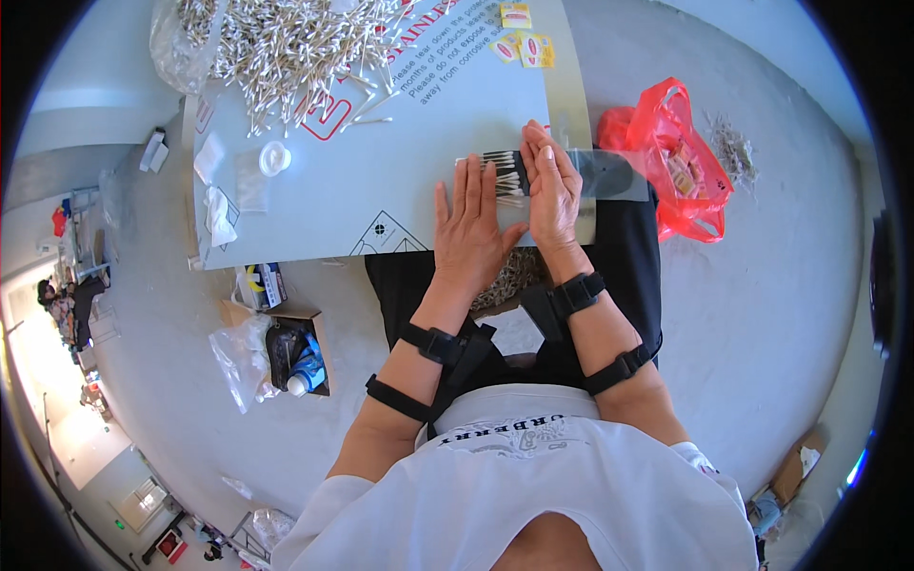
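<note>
A small row of cotton swabs (507,179) lies on a dark flat piece (522,169) near the front right of the table, between my two hands. My left hand (468,224) is open, its fingers stretched flat over the left ends of these swabs. My right hand (554,198) stands on its edge at their right side, fingers extended and empty. Out from behind my right hand, a clear plastic piece (609,175) reaches past the table's right edge. At the far left of the table, a large heap of loose cotton swabs (286,57) spreads beside a clear bag (187,48).
Small yellow packets (536,50) lie at the table's far right. A round white lid or tub (275,159) and crumpled white pieces (219,217) sit left. On the floor are a red plastic bag (668,181), scattered swabs (731,157) and a cardboard box (319,328) holding a blue-and-white bottle (307,369).
</note>
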Tool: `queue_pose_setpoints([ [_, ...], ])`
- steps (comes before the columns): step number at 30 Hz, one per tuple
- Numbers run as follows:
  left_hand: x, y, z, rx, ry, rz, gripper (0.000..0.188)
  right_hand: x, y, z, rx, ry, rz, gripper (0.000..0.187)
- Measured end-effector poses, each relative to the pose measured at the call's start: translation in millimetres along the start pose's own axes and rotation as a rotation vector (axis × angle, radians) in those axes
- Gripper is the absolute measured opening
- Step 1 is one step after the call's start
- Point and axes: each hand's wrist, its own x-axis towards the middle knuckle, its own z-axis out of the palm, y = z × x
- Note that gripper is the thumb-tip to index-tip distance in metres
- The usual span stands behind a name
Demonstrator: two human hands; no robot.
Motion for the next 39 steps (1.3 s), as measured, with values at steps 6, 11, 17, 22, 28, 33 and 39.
queue_pose_setpoints([
  [6, 31, -8, 1, 0.022, 0.018, 0.022, 0.090, -1, -2, 0, -0.008, -0.006, 0.002, 0.039],
  [11, 35, -7, 3, 0.012, -0.012, -0.061, 0.087, 4, -4, -11, -0.194, -0.019, -0.075, 0.028],
  [17, 27, -11, 1, 0.018, 0.048, -0.040, 0.081, 9, -24, -15, -0.867, -0.180, -0.252, 0.023],
  [22, 32, -29, -8, -0.085, 0.366, 0.007, 0.042, 14, -30, -10, -1.130, -0.316, -0.331, 0.016],
  [28, 42, -34, -12, -0.068, 0.311, 0.067, 0.019, 21, -26, -10, -1.241, -0.368, -0.377, 0.007],
  [33, 52, -35, -19, -0.027, 0.269, 0.106, 0.015, 22, -25, -13, -1.235, -0.388, -0.417, 0.008],
  [39, 59, -40, -27, -0.108, 0.196, 0.141, 0.013, 26, -29, -16, -1.101, -0.374, -0.360, 0.008],
])
